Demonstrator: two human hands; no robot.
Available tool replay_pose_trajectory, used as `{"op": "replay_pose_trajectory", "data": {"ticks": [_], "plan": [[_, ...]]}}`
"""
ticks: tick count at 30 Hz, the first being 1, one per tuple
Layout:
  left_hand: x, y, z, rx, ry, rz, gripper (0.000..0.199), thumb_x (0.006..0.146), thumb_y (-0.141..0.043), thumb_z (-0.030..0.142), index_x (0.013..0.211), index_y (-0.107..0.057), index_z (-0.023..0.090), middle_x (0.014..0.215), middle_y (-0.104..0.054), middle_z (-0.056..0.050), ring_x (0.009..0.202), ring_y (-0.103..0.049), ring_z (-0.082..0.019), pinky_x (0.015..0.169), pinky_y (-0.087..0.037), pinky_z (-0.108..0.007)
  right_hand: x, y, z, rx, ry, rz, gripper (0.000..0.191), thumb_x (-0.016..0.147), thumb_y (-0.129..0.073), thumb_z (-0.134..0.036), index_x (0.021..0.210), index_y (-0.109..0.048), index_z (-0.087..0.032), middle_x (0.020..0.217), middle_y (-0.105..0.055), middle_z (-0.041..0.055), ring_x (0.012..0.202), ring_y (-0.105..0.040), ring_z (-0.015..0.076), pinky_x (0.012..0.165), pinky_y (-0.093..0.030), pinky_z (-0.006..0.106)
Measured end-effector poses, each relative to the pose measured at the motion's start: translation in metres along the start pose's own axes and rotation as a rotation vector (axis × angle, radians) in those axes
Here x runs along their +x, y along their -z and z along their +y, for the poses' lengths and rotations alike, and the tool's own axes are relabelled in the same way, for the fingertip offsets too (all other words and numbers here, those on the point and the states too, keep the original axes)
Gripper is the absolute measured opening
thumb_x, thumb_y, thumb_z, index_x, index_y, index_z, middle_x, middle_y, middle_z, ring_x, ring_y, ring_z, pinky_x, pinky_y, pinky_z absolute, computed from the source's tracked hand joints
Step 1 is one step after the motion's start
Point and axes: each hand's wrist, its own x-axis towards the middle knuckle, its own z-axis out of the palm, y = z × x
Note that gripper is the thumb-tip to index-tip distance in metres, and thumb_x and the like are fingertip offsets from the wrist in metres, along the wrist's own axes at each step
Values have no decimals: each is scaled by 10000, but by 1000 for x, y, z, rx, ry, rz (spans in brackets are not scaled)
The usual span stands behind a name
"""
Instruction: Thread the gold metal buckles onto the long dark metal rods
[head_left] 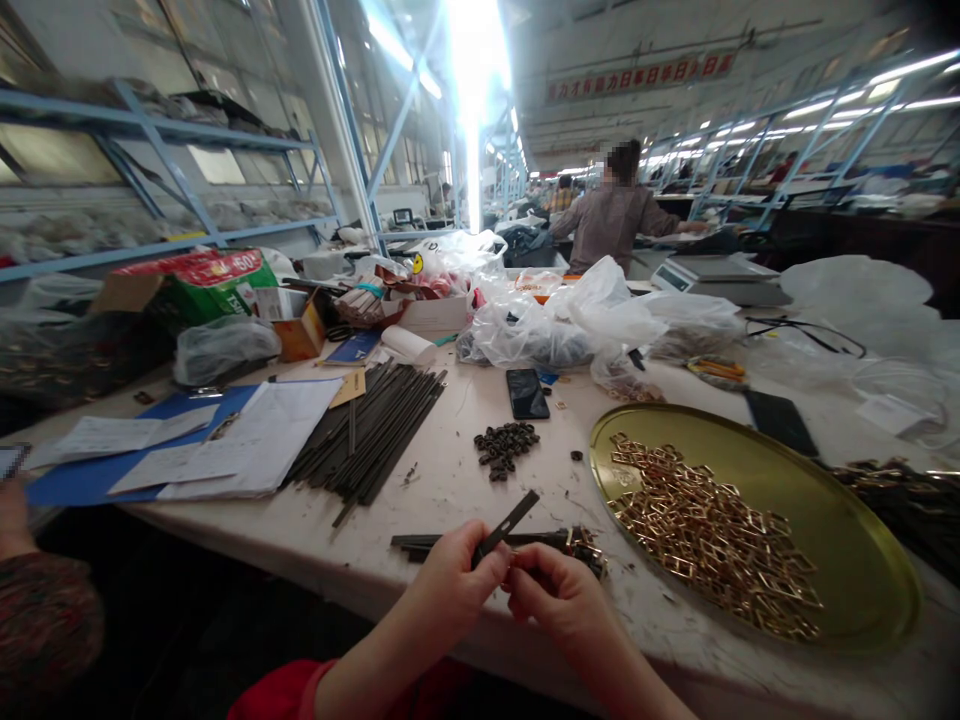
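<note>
Over the near edge of the counter (450, 492), around its middle, the left hand (452, 568) is clamped on a dark strip (517, 516), thumb against fingers, the slotted end slanting up and to the right. Just beside it, touching or almost touching, the right hand (559, 588) has its fingers curled towards the thumb; a glint of gold shows at the fingertips, but I cannot tell whether they are closed on the strip or on a small metal piece. Behind both hands, along the same edge, lies a bundle of dark strips (416, 542) with metal buckles at its right end. Farther in from that edge sits a small heap of dark loops (504, 450), with a black phone (527, 394) just beyond it. Towards the counter's right edge, a gold-coloured tray (862, 560) holds a spread of gold-coloured buckles (720, 540). Left of the loops, a fanned pile of dark strips (390, 430) lies beside white papers (259, 440) on a blue folder (71, 487) near the left corner. Across the far edge stand plastic bags (540, 330) and a scale (709, 278)
</note>
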Motion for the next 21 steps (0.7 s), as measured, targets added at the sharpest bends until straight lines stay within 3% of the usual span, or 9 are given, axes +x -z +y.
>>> {"op": "replay_pose_trajectory", "data": {"ticks": [4,11,21], "plan": [[-2,-1,1,-22,3,8,209,814,-420,336,689,-454,172,601,-466,32,590,-445,-122,581,-343,-228,-1,1,1,23,109,99,237,751,-589,-403,874,-530,-210,658,-593,-17,595,-563,140,570,-442,255],[-5,0,2,19,-15,16,228,832,-402,342,682,-450,177,615,-485,21,623,-473,-132,607,-346,-236,-10,2,-13,-302,304,61,128,837,-462,-274,840,-583,-235,764,-617,9,709,-581,154,660,-450,250],[-10,-2,7,-71,63,-20,210,778,-430,351,649,-424,184,557,-439,49,559,-428,-110,551,-327,-221,-12,12,-17,-421,294,-60,128,833,-483,-240,745,-576,-226,744,-605,3,716,-561,156,659,-427,255]]}}
